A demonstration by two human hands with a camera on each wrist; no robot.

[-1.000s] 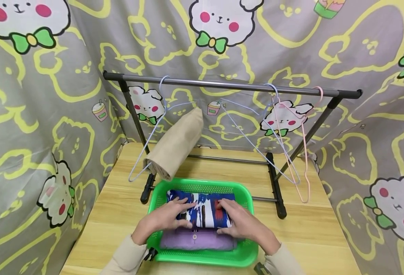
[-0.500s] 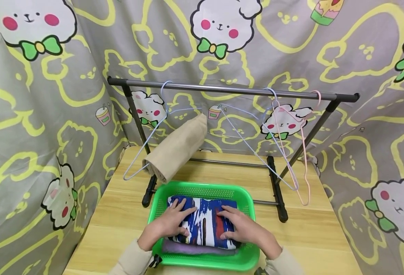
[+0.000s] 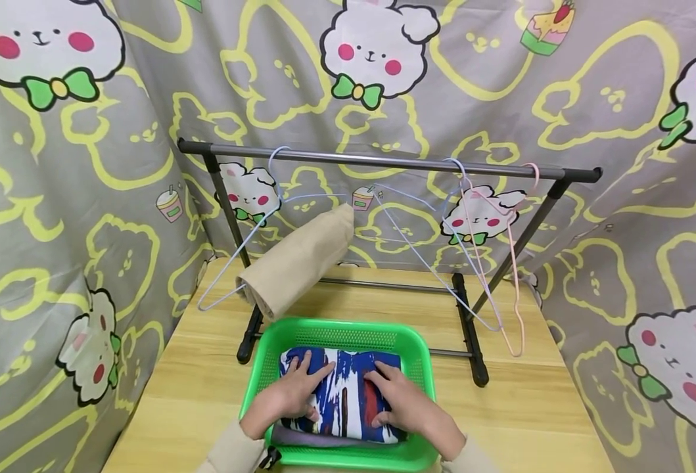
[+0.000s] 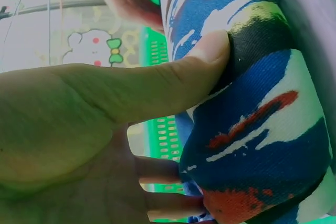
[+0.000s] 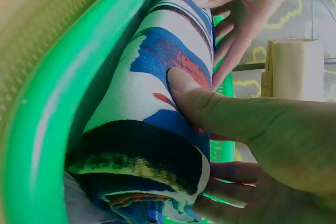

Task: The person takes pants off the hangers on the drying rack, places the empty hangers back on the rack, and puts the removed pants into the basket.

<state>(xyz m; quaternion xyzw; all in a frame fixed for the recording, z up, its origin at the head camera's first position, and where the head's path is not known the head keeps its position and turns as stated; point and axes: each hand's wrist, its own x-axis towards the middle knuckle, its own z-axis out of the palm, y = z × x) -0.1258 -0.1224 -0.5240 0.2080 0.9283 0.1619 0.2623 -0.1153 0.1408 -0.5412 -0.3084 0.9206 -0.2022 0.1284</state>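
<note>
A folded garment (image 3: 348,394) printed in blue, white and red lies in the green basket (image 3: 348,324). Under its near edge shows a strip of a purple garment (image 3: 315,438). My left hand (image 3: 291,394) rests on the left part of the printed garment, fingers spread and thumb on its near part. On the right part, my right hand (image 3: 403,401) touches it in much the same way. Both wrist views show straight thumbs against the cloth; in the right wrist view the folded layers (image 5: 142,198) appear at its end, while some fingertips are hidden behind it.
Behind the basket stands a dark clothes rack (image 3: 348,158) on a wooden table (image 3: 537,407). A beige folded garment (image 3: 294,263) hangs on the left blue hanger (image 3: 223,269). Another blue hanger (image 3: 413,246) and a pink hanger (image 3: 514,282) hang at right. Patterned curtains (image 3: 608,197) surround the table.
The near edge of the printed garment has come down toward me with both hands, so it now covers most of the purple garment. The view has shifted slightly.
</note>
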